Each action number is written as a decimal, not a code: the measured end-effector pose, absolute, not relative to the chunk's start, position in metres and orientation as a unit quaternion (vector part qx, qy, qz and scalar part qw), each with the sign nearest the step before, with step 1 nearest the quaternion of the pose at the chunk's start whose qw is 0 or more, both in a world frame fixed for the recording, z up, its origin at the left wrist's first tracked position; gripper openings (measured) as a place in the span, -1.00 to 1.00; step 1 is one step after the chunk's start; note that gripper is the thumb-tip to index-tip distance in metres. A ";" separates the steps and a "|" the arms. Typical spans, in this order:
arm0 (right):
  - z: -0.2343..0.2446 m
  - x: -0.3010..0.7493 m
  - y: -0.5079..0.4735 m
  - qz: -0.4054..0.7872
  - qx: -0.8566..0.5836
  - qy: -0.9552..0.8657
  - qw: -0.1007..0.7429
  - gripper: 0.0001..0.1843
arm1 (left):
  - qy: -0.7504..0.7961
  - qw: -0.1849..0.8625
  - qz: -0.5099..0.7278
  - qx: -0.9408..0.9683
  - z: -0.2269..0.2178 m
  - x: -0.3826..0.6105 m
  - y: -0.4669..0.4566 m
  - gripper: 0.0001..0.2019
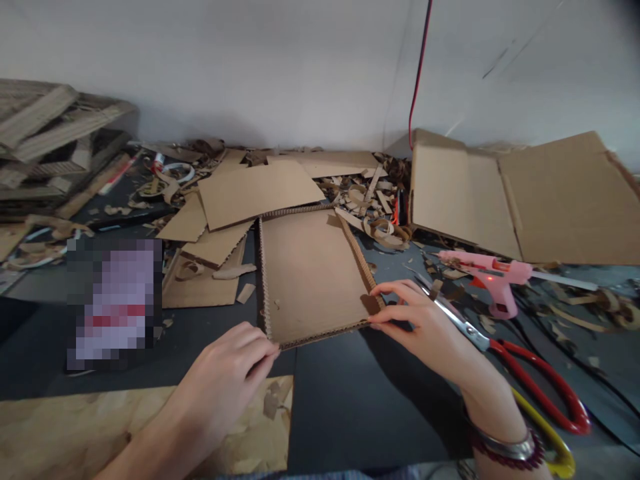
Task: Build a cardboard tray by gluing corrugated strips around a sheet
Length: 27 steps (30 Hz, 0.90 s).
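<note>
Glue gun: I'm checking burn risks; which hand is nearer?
The right hand, at the near right corner of the cardboard tray, scissors between it and the glue gun. The left hand is farther, at the near left corner.

2 hands point(233, 363) point(425, 323), 1 cdbd tray point(305, 273), 1 glue gun point(504, 283).

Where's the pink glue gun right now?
In the head view, the pink glue gun lies at the right, just in front of the creased cardboard sheet, with the red-handled scissors between it and the right hand.
</note>
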State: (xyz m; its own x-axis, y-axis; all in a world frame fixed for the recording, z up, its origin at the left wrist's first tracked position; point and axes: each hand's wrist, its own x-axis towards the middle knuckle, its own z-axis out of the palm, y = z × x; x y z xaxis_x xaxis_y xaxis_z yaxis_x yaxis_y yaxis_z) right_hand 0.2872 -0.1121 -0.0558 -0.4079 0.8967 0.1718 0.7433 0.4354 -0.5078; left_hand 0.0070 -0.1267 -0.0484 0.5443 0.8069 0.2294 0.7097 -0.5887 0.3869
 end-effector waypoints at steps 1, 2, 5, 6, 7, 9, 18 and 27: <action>-0.056 0.287 -0.112 0.182 -0.501 -0.819 0.213 -0.85 | 0.438 0.126 0.193 0.869 -0.049 0.007 -0.127 -0.75; -0.056 0.287 -0.113 0.185 -0.503 -0.817 0.212 -0.85 | 0.443 0.128 0.193 0.866 -0.049 0.006 -0.128 -0.75; -0.055 0.286 -0.114 0.203 -0.513 -0.808 0.207 -0.87 | 0.485 0.136 0.188 0.843 -0.050 0.005 -0.131 -0.86; -0.055 0.286 -0.114 0.209 -0.519 -0.803 0.205 -0.85 | 0.507 0.137 0.184 0.831 -0.050 0.004 -0.132 -0.87; -0.055 0.286 -0.115 0.216 -0.525 -0.798 0.202 -0.78 | 0.531 0.134 0.182 0.816 -0.051 0.004 -0.133 -0.79; -0.055 0.285 -0.116 0.224 -0.536 -0.789 0.200 -0.63 | 0.579 0.126 0.192 0.782 -0.052 0.003 -0.134 -0.57; -0.053 0.280 -0.121 0.260 -0.534 -0.777 0.206 -0.57 | 0.636 0.293 0.236 0.674 -0.056 0.011 -0.136 -0.46; -0.047 0.284 -0.159 0.290 -0.593 -0.698 0.276 -0.73 | 0.633 0.536 0.363 0.426 -0.055 -0.004 -0.146 -0.48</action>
State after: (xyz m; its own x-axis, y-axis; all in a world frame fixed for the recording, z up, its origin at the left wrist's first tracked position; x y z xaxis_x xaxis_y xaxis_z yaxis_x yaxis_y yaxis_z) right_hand 0.2844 -0.1592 -0.0467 -0.1437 0.9887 0.0419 0.6680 0.1282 -0.7331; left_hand -0.0039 -0.1456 -0.0554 -0.0631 0.9271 -0.3696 0.1497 0.3749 0.9149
